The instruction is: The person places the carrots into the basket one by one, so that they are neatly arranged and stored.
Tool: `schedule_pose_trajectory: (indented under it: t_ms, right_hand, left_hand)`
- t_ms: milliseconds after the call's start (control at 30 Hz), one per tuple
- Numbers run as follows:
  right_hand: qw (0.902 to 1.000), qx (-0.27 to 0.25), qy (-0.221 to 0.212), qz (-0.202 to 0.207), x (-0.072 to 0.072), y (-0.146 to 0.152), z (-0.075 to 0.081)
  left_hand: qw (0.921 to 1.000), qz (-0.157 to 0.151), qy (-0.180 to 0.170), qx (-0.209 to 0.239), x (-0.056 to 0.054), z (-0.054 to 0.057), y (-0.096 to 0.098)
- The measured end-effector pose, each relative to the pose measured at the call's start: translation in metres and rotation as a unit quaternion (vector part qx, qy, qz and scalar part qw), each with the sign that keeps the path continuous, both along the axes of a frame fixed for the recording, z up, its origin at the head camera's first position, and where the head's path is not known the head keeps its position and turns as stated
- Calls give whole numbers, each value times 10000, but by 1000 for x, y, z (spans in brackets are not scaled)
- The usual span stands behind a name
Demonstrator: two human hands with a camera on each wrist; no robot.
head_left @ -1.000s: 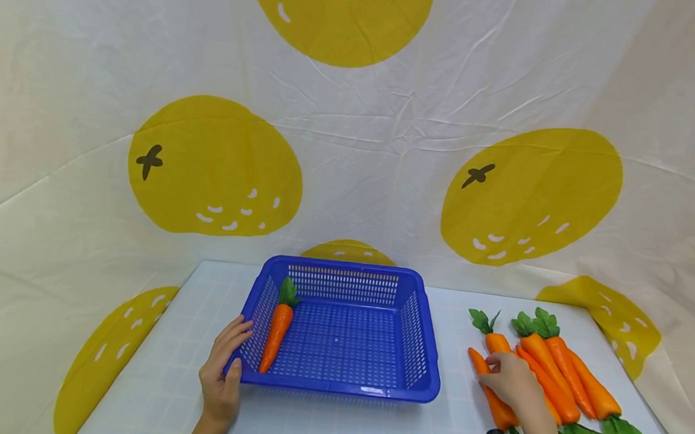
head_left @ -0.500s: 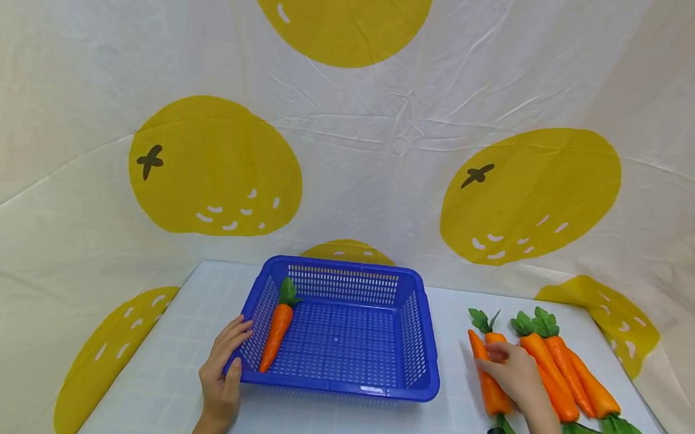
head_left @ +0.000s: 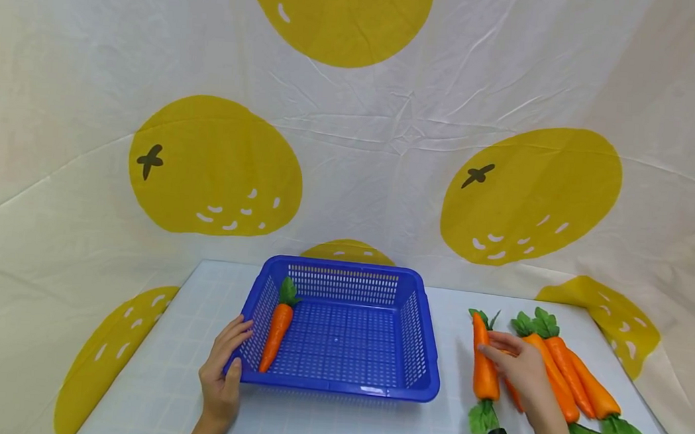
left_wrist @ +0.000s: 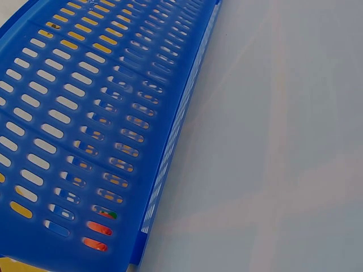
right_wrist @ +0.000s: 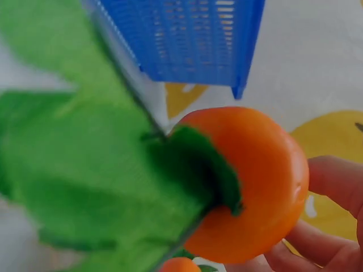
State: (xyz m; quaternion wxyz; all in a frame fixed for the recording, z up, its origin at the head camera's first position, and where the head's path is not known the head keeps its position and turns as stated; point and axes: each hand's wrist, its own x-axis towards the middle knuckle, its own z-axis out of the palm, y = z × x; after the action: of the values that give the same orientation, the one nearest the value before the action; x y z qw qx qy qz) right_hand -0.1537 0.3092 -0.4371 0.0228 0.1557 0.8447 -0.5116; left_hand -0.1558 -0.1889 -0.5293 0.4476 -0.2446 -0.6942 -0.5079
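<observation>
Fruit-print cloth, yellow on white, hangs behind the blue basket. Pale checked desk under the basket. Loose carrots, green-leaved, bunched on the desk right of the basket. Left hand grips the basket's left rim, fingers over the edge. Right hand, right of the basket, pinches the held carrot between thumb and fingers. Lone carrot inside, along the basket's left wall. Versus half a second ago: held carrot's leafy end nearer the basket; basket and left hand unmoved.
</observation>
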Motion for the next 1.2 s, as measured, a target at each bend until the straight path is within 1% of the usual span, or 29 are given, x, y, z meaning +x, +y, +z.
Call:
schedule_pose_trajectory:
  t_ms: [133,233,333,433,533,600,767,900,1067,1200]
  right_hand:
    - [9989,-444,-139,-63,3,-2,7]
    - [9964,-835,-103,-85,6,-2,11]
    - [9902,-1387,-28,-136,7,-3,15]
    - [9814,-1910,109,-140,8,-4,19]
    - [9746,-2228,236,-51,6,-5,24]
    - [9722,-2320,321,11,4,-7,28]
    - [9729,-2266,445,140,-2,-14,41]
    - [9715,-2325,424,197,-10,-22,52]
    - [9683,-2466,284,285,-20,-32,64]
    - [9655,-2555,289,409,-26,-42,71]
  left_hand:
    - [10000,11,-41,-14,1,0,0]
    - [10000,-4,-29,1,1,0,0]
    - [10000,-19,12,27,1,0,0]
    - [10000,-24,58,42,1,0,0]
    - [9999,-49,111,58,0,1,1]
    - [9998,-70,166,77,0,2,1]
    - [9995,-82,269,107,-1,4,2]
    - [9994,-118,301,134,-1,4,2]
    - [9996,-112,217,129,-1,3,2]
    - [9997,-96,169,116,-1,2,1]
